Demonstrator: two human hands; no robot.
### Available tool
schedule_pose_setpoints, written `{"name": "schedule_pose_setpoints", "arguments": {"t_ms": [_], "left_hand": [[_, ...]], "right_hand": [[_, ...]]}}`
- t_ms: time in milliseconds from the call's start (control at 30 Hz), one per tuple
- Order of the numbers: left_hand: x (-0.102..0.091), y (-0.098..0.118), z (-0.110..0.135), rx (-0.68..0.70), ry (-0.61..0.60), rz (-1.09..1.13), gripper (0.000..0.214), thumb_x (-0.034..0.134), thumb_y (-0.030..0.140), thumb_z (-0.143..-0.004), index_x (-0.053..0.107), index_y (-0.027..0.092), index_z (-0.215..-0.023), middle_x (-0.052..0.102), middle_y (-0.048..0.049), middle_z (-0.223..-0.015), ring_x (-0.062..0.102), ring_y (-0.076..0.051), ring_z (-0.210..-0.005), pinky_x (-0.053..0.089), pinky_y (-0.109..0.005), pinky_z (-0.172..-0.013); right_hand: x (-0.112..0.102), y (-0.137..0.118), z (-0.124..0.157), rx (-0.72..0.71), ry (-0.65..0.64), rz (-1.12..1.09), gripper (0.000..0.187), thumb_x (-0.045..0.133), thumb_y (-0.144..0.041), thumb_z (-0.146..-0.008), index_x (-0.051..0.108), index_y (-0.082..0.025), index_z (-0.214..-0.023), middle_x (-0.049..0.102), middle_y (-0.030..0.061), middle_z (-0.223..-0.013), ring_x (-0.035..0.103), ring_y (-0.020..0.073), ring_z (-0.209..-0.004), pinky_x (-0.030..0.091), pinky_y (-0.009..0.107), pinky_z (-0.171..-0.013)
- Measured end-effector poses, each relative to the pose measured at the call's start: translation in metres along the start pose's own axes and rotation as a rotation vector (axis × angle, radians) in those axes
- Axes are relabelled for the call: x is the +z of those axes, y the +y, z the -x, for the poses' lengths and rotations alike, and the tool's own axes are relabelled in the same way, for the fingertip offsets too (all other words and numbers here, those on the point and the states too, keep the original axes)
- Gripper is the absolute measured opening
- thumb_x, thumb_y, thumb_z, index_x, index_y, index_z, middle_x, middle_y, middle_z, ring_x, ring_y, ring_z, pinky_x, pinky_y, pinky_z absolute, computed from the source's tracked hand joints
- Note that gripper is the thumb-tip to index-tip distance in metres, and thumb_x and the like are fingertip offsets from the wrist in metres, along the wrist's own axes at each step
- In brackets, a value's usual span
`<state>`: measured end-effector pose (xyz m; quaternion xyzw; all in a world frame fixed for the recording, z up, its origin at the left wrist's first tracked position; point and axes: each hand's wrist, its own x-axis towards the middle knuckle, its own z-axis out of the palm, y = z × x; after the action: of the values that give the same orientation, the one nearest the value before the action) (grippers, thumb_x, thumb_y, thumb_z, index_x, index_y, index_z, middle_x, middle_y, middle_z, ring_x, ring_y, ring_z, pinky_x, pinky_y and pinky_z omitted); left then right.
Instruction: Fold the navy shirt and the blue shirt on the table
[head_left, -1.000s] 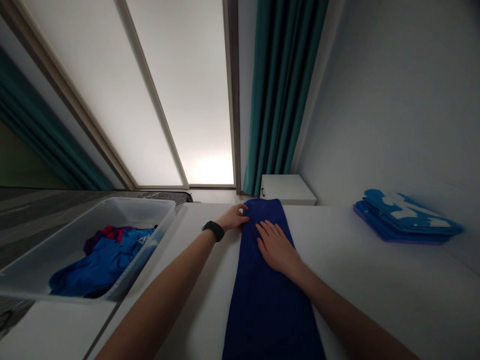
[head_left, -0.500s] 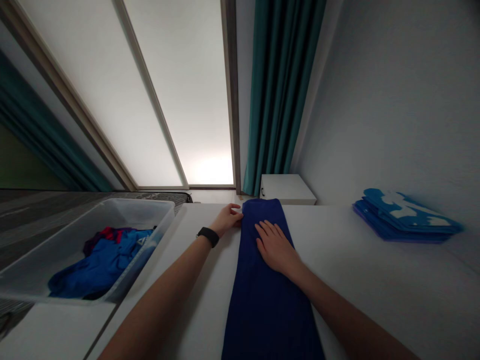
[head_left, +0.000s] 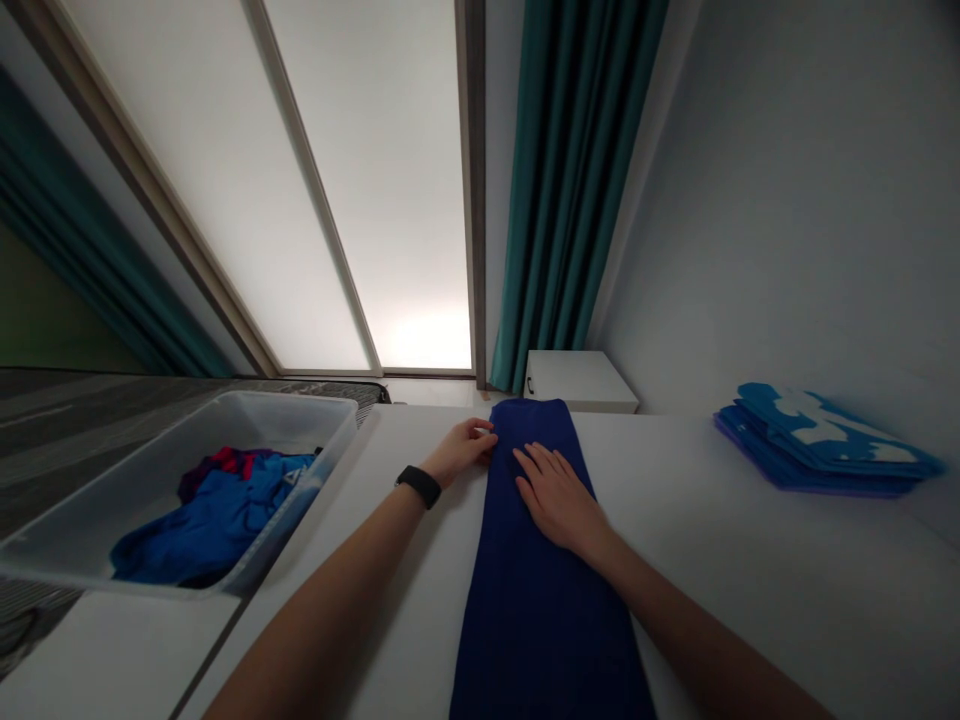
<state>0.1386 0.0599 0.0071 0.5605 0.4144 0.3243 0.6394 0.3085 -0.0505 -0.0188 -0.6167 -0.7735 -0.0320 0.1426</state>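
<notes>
Navy trousers (head_left: 544,600), laid out lengthwise, run away from me across the white table, narrowing toward the far edge. My left hand (head_left: 463,450), with a black band on the wrist, has its fingers bent in at the left edge of the far end and pinches the cloth there. Lying flat on top of the fabric is my right hand (head_left: 559,495), palm down with fingers stretched out. The near end of the trousers runs out of the picture at the bottom.
To the left stands a clear plastic bin (head_left: 296,535) with crumpled blue clothing (head_left: 206,525) and a red piece (head_left: 232,460). A folded blue-and-white stack (head_left: 825,440) lies on the table (head_left: 697,580) at the right, near the wall. Beyond the table is a white cabinet (head_left: 577,375).
My left hand's fingers have curled in more at the trousers' edge. The right hand stays flat on the cloth. The whole view has shifted slightly.
</notes>
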Motion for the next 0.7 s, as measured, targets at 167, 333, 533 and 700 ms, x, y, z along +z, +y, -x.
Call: {"name": "schedule_pose_setpoints", "arguments": {"t_ms": [167,333,533,700], "left_hand": [[0.008,0.004,-0.001,-0.079,0.092,-0.006,0.033,0.077,0.018,-0.075,0.056,0.013,-0.1,0.065,-0.0002,-0.07,0.063,-0.012,-0.059,0.052,-0.025,-0.059],[0.016,0.004,-0.011,-0.087,0.161,-0.06,0.028,0.078,0.012,-0.07,0.059,0.012,-0.092,0.061,0.0021,-0.06,0.056,-0.009,-0.049,0.043,-0.02,-0.048],[0.021,-0.001,-0.018,-0.073,0.223,-0.043,0.03,0.075,0.01,-0.068,0.06,0.013,-0.094,0.062,0.0018,-0.064,0.056,-0.009,-0.051,0.042,-0.02,-0.05],[0.018,-0.004,-0.018,-0.058,0.233,-0.037,0.031,0.072,0.008,-0.07,0.057,0.015,-0.097,0.06,0.0025,-0.067,0.058,-0.009,-0.055,0.047,-0.021,-0.055]], "right_hand": [[-0.002,-0.001,0.0,-0.005,-0.001,-0.003,0.053,0.023,-0.036,-0.099,0.043,-0.013,-0.142,0.044,0.0135,-0.147,0.034,0.0253,-0.138,0.023,0.046,-0.115],[-0.002,-0.002,0.0,0.0,0.001,-0.006,0.052,0.024,-0.035,-0.099,0.044,-0.012,-0.142,0.045,0.0137,-0.146,0.035,0.0258,-0.138,0.024,0.046,-0.115],[-0.001,-0.002,-0.001,0.003,0.008,-0.018,0.051,0.025,-0.035,-0.099,0.045,-0.013,-0.141,0.045,0.0141,-0.146,0.035,0.0254,-0.138,0.024,0.046,-0.115],[-0.004,-0.002,0.0,0.001,-0.001,-0.016,0.051,0.026,-0.034,-0.099,0.042,-0.015,-0.143,0.043,0.0141,-0.147,0.034,0.0254,-0.139,0.025,0.047,-0.114]]}}
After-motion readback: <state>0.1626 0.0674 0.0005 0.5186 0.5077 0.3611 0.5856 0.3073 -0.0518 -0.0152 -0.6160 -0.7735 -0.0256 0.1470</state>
